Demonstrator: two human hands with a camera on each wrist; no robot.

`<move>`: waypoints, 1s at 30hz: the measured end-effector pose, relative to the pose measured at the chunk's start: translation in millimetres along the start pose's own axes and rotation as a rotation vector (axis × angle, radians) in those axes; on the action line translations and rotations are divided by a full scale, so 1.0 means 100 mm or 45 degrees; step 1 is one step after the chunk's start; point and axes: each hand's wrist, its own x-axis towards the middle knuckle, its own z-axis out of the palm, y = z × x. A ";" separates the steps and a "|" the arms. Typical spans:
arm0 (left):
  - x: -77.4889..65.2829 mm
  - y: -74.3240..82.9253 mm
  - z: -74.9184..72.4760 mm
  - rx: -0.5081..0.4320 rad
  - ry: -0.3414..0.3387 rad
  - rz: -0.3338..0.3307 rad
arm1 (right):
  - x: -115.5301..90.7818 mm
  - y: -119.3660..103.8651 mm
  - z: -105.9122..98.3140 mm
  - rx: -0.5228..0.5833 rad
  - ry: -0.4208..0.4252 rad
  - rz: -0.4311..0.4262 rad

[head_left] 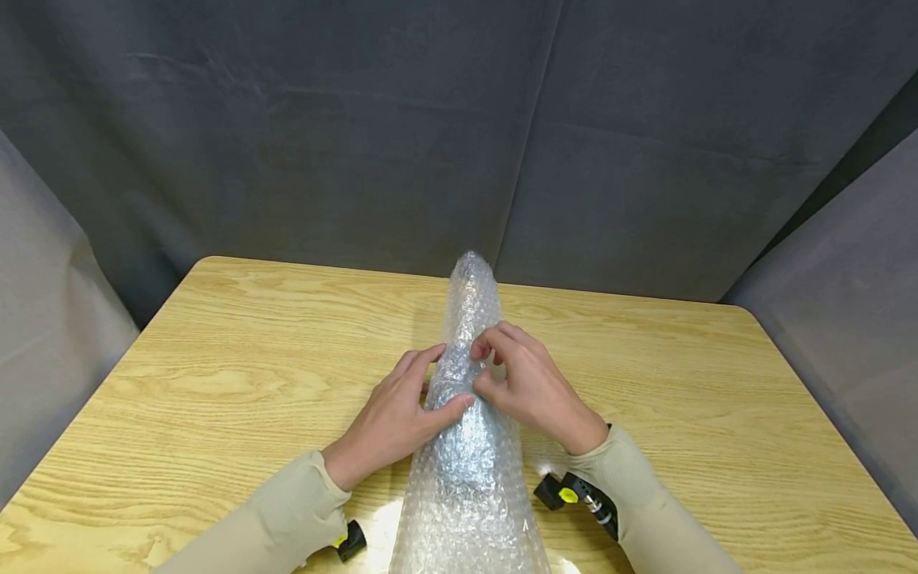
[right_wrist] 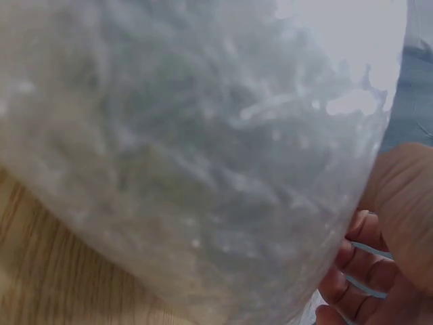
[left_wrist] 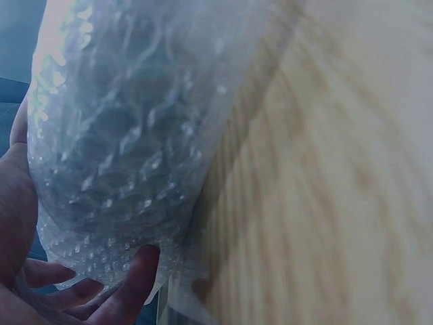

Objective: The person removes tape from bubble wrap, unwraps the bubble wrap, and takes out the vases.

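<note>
A long bundle of clear bubble wrap (head_left: 469,454) runs from the table's front toward the back, narrowing to a rounded far end. Something bluish-grey shows dimly inside; its kind is hidden by the wrap. My left hand (head_left: 398,414) rests against the bundle's left side, its thumb lying across the top and its fingers spread along the edge. Over the right side, my right hand (head_left: 527,383) has a bent thumb and index finger at the wrap's surface, a small gap showing between their tips. Whether they pinch a bit of film is unclear.
The bundle lies on a wood-grain table (head_left: 215,383) with rounded back corners. A dark grey curtain (head_left: 358,143) hangs behind it, and paler cloth (head_left: 853,303) stands at the sides. Wrist cameras (head_left: 574,494) sit under both sleeves, close to the tabletop.
</note>
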 end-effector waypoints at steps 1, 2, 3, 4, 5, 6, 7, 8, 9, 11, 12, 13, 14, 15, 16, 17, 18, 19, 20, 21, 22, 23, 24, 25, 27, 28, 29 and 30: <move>0.00 0.00 0.00 0.000 0.001 -0.001 | 0.00 0.00 0.00 -0.004 -0.001 0.000; 0.00 0.00 0.00 -0.001 0.001 -0.003 | 0.00 0.00 0.00 -0.007 0.000 -0.001; 0.00 0.00 0.00 -0.001 0.000 -0.004 | -0.01 0.00 0.00 -0.009 0.000 -0.001; 0.00 0.00 0.00 -0.002 -0.001 -0.005 | -0.01 0.00 0.00 -0.010 0.001 0.000; 0.00 0.00 0.00 -0.003 -0.001 -0.006 | -0.01 0.00 0.00 -0.010 0.001 -0.002; 0.00 0.00 0.00 -0.005 -0.001 -0.006 | -0.01 0.00 0.00 -0.009 0.002 -0.002; -0.01 0.00 0.00 -0.006 -0.003 -0.006 | -0.01 -0.01 0.00 -0.007 0.002 -0.002; -0.01 0.00 0.00 -0.008 -0.004 -0.005 | -0.01 -0.01 0.00 -0.007 0.003 -0.004; -0.01 0.00 0.00 -0.008 -0.005 -0.005 | -0.01 -0.01 0.00 -0.007 0.003 -0.005; -0.01 0.00 0.00 -0.009 -0.007 -0.004 | -0.01 -0.02 0.00 -0.008 0.003 -0.009; -0.01 0.00 0.00 -0.012 -0.008 -0.004 | 0.00 -0.02 0.00 -0.009 0.004 -0.011; -0.01 0.00 0.00 -0.012 -0.009 -0.003 | 0.00 -0.02 0.00 -0.011 0.004 -0.013; -0.01 0.00 -0.01 -0.013 -0.009 -0.003 | 0.00 -0.02 0.00 -0.013 0.005 -0.015; -0.01 -0.01 -0.01 -0.012 -0.009 -0.003 | 0.00 -0.02 0.00 -0.015 0.006 -0.015; 0.00 -0.01 -0.01 -0.012 -0.008 -0.001 | 0.00 -0.02 0.00 -0.018 0.008 -0.017; 0.00 -0.01 -0.01 -0.013 -0.007 0.000 | 0.00 -0.02 0.00 -0.021 0.011 -0.019; 0.00 -0.01 -0.01 -0.012 -0.006 0.000 | 0.00 -0.02 0.01 -0.021 0.014 -0.022; 0.00 -0.01 0.00 -0.011 -0.005 0.001 | 0.00 -0.02 0.01 -0.021 0.019 -0.025; 0.00 -0.01 0.00 -0.010 -0.004 0.000 | 0.00 -0.02 0.01 -0.022 0.023 -0.028; 0.00 -0.01 0.00 -0.009 -0.003 0.000 | 0.00 -0.02 0.01 -0.022 0.027 -0.032; 0.00 -0.01 0.00 -0.009 -0.002 0.001 | 0.00 -0.02 0.01 -0.022 0.032 -0.038; 0.00 -0.01 0.00 -0.009 -0.002 0.001 | 0.00 -0.01 0.02 -0.020 0.036 -0.043; 0.00 -0.01 0.00 -0.008 -0.002 0.001 | 0.00 -0.01 0.02 -0.018 0.039 -0.047; 0.00 -0.01 0.00 -0.008 -0.001 0.001 | 0.00 -0.01 0.02 -0.017 0.041 -0.050; 0.00 -0.01 0.00 -0.007 -0.001 0.002 | 0.00 0.00 0.02 -0.013 0.042 -0.055; 0.00 -0.01 0.00 -0.006 -0.001 0.002 | 0.00 0.00 0.02 -0.012 0.042 -0.056; 0.00 -0.01 0.00 -0.006 -0.001 0.001 | 0.00 0.00 0.03 -0.011 0.043 -0.057; 0.00 -0.01 0.00 -0.005 -0.001 0.001 | 0.00 0.00 0.03 -0.010 0.044 -0.058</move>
